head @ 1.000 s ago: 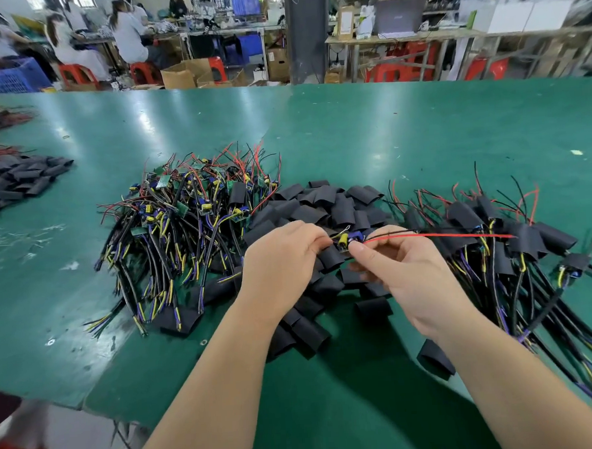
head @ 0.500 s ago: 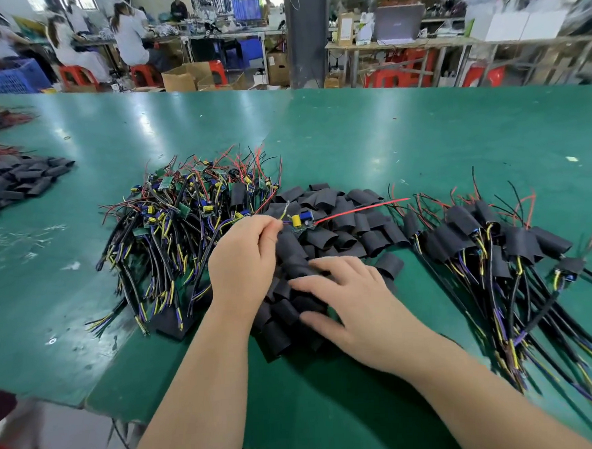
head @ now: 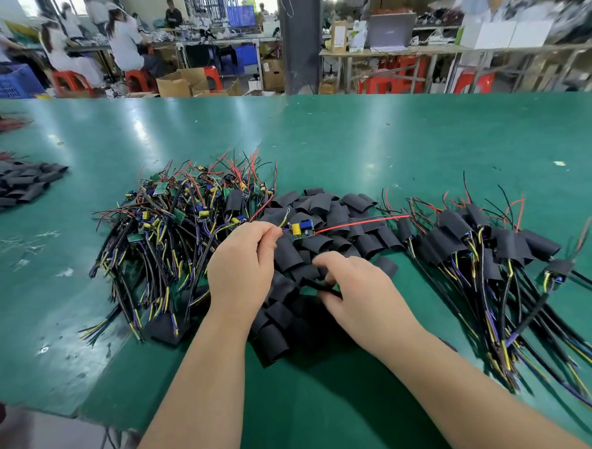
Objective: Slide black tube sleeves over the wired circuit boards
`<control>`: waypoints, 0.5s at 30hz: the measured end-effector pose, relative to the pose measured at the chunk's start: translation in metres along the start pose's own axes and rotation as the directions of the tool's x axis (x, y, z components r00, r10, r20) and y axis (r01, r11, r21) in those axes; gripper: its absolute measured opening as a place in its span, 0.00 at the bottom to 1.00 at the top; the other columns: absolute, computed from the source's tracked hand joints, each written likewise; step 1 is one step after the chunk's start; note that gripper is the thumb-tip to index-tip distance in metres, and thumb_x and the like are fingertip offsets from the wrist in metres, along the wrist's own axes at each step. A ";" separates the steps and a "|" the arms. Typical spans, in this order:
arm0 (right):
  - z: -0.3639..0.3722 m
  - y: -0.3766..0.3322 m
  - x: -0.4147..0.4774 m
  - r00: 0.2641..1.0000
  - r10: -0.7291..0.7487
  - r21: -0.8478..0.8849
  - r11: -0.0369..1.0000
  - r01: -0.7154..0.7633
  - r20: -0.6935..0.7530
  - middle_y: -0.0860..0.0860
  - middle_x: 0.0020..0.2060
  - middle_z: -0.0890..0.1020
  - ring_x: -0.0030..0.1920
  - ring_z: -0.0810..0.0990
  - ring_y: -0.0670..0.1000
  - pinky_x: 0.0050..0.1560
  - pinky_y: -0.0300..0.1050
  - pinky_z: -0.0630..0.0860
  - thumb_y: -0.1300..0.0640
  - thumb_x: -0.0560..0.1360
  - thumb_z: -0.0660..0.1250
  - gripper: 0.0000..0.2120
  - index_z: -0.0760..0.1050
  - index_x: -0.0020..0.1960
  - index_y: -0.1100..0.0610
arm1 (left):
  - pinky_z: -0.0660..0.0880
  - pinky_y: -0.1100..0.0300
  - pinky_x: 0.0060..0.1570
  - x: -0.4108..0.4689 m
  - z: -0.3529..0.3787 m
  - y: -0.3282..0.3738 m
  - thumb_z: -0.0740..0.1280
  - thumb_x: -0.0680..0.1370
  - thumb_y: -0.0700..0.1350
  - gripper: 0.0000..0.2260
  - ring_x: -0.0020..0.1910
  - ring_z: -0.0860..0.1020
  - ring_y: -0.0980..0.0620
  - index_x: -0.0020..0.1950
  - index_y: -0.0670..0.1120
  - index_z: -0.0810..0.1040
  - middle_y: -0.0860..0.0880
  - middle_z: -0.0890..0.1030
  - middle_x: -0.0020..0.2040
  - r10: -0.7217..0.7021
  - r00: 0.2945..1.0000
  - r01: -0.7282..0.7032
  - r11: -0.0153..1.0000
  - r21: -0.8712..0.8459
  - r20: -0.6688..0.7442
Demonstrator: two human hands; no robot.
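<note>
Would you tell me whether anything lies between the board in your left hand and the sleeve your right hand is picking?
Nothing visible does. The left hand holds the circuit board by its wires above the sleeve pile; the right hand pinches a sleeve nearer the table edge.

On the green worktop [head: 420, 142], the left hand [head: 242, 268] pinches the wires of a small circuit board [head: 301, 230], its red wire [head: 359, 222] trailing right. The right hand [head: 360, 296] seems to pinch a flat black sleeve [head: 320, 285] in the middle pile [head: 335, 212]. Bare boards [head: 185, 223] heap left; sleeved ones [head: 477, 235] lie right.
</note>
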State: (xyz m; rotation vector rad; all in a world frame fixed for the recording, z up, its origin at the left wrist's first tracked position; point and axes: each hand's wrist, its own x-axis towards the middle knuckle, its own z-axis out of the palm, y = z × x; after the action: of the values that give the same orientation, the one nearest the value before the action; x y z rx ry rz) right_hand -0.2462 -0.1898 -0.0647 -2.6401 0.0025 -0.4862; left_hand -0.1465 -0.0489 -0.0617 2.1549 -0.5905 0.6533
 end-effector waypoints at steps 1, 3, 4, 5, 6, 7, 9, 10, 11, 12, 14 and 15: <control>-0.001 0.002 0.000 1.000 0.016 0.034 0.999 -0.015 -0.015 0.51 0.46 0.80 0.49 0.75 0.53 0.49 0.48 0.72 0.60 0.74 0.67 0.10 0.76 0.55 0.57 | 0.68 0.61 0.38 0.000 0.000 0.000 0.64 0.80 0.43 0.07 0.39 0.76 0.51 0.48 0.44 0.82 0.51 0.81 0.39 -0.002 1.000 0.002 1.000 -0.004 0.001; -0.005 0.006 0.000 0.998 0.041 0.087 0.996 -0.037 -0.054 0.50 0.41 0.78 0.42 0.74 0.52 0.44 0.46 0.72 0.62 0.71 0.68 0.03 0.75 0.45 0.58 | 0.69 0.60 0.39 -0.001 0.000 0.000 0.64 0.80 0.42 0.07 0.39 0.76 0.52 0.48 0.44 0.82 0.52 0.80 0.39 -0.002 1.000 0.002 1.000 -0.019 -0.003; -0.008 0.008 0.000 0.996 0.055 0.106 0.993 -0.048 -0.067 0.49 0.37 0.75 0.37 0.71 0.50 0.40 0.45 0.69 0.63 0.69 0.68 0.05 0.72 0.40 0.58 | 0.68 0.61 0.39 -0.001 0.000 -0.001 0.64 0.80 0.42 0.06 0.39 0.75 0.53 0.47 0.44 0.82 0.52 0.80 0.38 -0.001 1.000 0.001 1.000 -0.027 -0.009; -0.011 0.011 0.000 0.995 0.058 0.116 0.992 -0.049 -0.079 0.48 0.32 0.71 0.33 0.67 0.48 0.37 0.45 0.67 0.63 0.67 0.68 0.09 0.68 0.35 0.57 | 0.67 0.63 0.39 -0.001 -0.001 -0.001 0.65 0.80 0.41 0.06 0.38 0.75 0.54 0.47 0.44 0.82 0.52 0.80 0.38 0.001 1.000 -0.002 0.999 -0.032 -0.016; -0.013 0.013 0.000 0.993 0.060 0.127 0.991 -0.047 -0.097 0.48 0.28 0.67 0.31 0.64 0.48 0.35 0.46 0.65 0.63 0.66 0.68 0.12 0.64 0.33 0.57 | 0.67 0.63 0.39 0.000 0.000 -0.001 0.65 0.79 0.41 0.06 0.39 0.74 0.54 0.47 0.44 0.82 0.52 0.80 0.38 0.006 1.000 -0.007 0.999 -0.034 -0.024; -0.015 0.015 -0.001 0.991 0.073 0.157 0.986 -0.055 -0.110 0.49 0.26 0.64 0.30 0.62 0.48 0.33 0.47 0.64 0.64 0.66 0.67 0.14 0.62 0.31 0.58 | 0.67 0.64 0.39 0.000 0.000 -0.001 0.65 0.79 0.41 0.06 0.39 0.74 0.54 0.47 0.44 0.82 0.52 0.80 0.38 0.012 0.999 -0.013 0.999 -0.035 -0.030; -0.018 0.019 0.000 0.983 0.154 0.321 0.940 -0.114 -0.104 0.47 0.24 0.68 0.30 0.70 0.47 0.33 0.44 0.67 0.67 0.66 0.68 0.14 0.63 0.29 0.62 | 0.69 0.62 0.40 0.000 0.000 -0.002 0.64 0.80 0.41 0.07 0.39 0.76 0.52 0.47 0.43 0.81 0.52 0.81 0.39 0.024 0.999 -0.025 0.999 -0.043 -0.041; -0.020 0.021 0.001 0.974 0.207 0.461 0.876 -0.142 -0.095 0.44 0.25 0.73 0.33 0.76 0.48 0.35 0.43 0.69 0.70 0.67 0.68 0.16 0.62 0.28 0.63 | 0.70 0.61 0.40 0.000 0.000 -0.002 0.64 0.80 0.41 0.07 0.39 0.77 0.51 0.47 0.43 0.81 0.51 0.81 0.40 0.027 0.998 -0.029 0.998 -0.051 -0.049; -0.024 0.022 0.002 0.962 0.265 0.631 0.759 -0.162 -0.071 0.43 0.29 0.79 0.35 0.79 0.50 0.36 0.42 0.71 0.73 0.67 0.68 0.18 0.61 0.28 0.64 | 0.72 0.60 0.40 0.001 0.000 -0.003 0.63 0.80 0.42 0.08 0.40 0.78 0.50 0.47 0.43 0.81 0.51 0.82 0.40 0.025 0.998 -0.028 0.998 -0.062 -0.057; -0.027 0.024 0.004 0.945 0.323 0.798 0.580 -0.162 -0.043 0.45 0.33 0.82 0.33 0.78 0.50 0.35 0.40 0.73 0.75 0.68 0.69 0.19 0.61 0.29 0.63 | 0.73 0.57 0.41 0.001 0.000 -0.004 0.62 0.80 0.43 0.09 0.40 0.79 0.50 0.47 0.43 0.81 0.51 0.82 0.41 0.020 0.998 -0.025 0.997 -0.076 -0.067; -0.036 0.030 0.006 0.909 0.416 0.984 0.160 -0.084 0.010 0.55 0.39 0.83 0.30 0.77 0.48 0.31 0.36 0.73 0.72 0.67 0.70 0.17 0.63 0.33 0.59 | 0.74 0.57 0.41 0.002 -0.001 -0.004 0.61 0.80 0.44 0.10 0.39 0.79 0.50 0.47 0.43 0.81 0.52 0.81 0.40 0.011 0.995 -0.021 0.995 -0.099 -0.095; -0.039 0.033 0.007 0.894 0.447 1.000 0.007 -0.026 0.021 0.59 0.40 0.82 0.31 0.79 0.47 0.30 0.36 0.73 0.68 0.67 0.71 0.15 0.65 0.36 0.57 | 0.73 0.60 0.41 0.002 -0.001 -0.004 0.61 0.80 0.44 0.10 0.39 0.79 0.51 0.47 0.43 0.81 0.53 0.80 0.39 0.008 0.994 -0.020 0.994 -0.107 -0.109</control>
State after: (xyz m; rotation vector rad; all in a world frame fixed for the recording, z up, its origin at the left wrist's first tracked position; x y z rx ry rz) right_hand -0.2501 -0.2376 -0.0439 -1.0167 0.1656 -0.4885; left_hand -0.1430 -0.0464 -0.0622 2.0032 -0.5703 0.7249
